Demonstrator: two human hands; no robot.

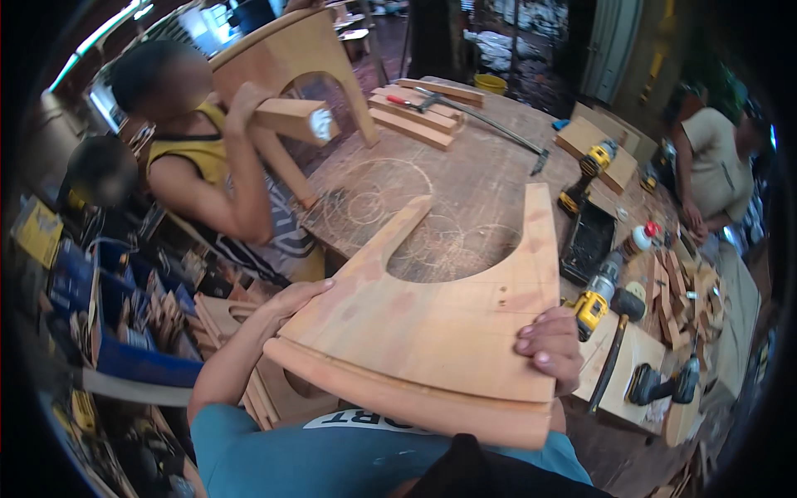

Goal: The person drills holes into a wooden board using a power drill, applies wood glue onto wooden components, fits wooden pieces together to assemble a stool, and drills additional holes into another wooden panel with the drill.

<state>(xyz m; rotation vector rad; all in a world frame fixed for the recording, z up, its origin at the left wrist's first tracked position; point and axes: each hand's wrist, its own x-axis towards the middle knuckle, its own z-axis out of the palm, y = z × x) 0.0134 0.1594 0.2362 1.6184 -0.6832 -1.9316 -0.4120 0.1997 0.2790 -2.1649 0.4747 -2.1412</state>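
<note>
A broad wooden furniture panel with an arched cutout and two legs is held up in front of my chest. Its thick rounded edge faces me, and the legs point away over the workbench. My right hand grips the right edge, fingers curled over the top face. At the left edge, my left hand holds the panel, with its fingertips at the side and the rest partly hidden. Two small dark holes show on the face near the right leg.
The workbench bears pencilled circles, wood strips, a bar clamp, a yellow drill and a black tray. At left a person in a yellow top holds a similar wooden piece. Another person stands at far right.
</note>
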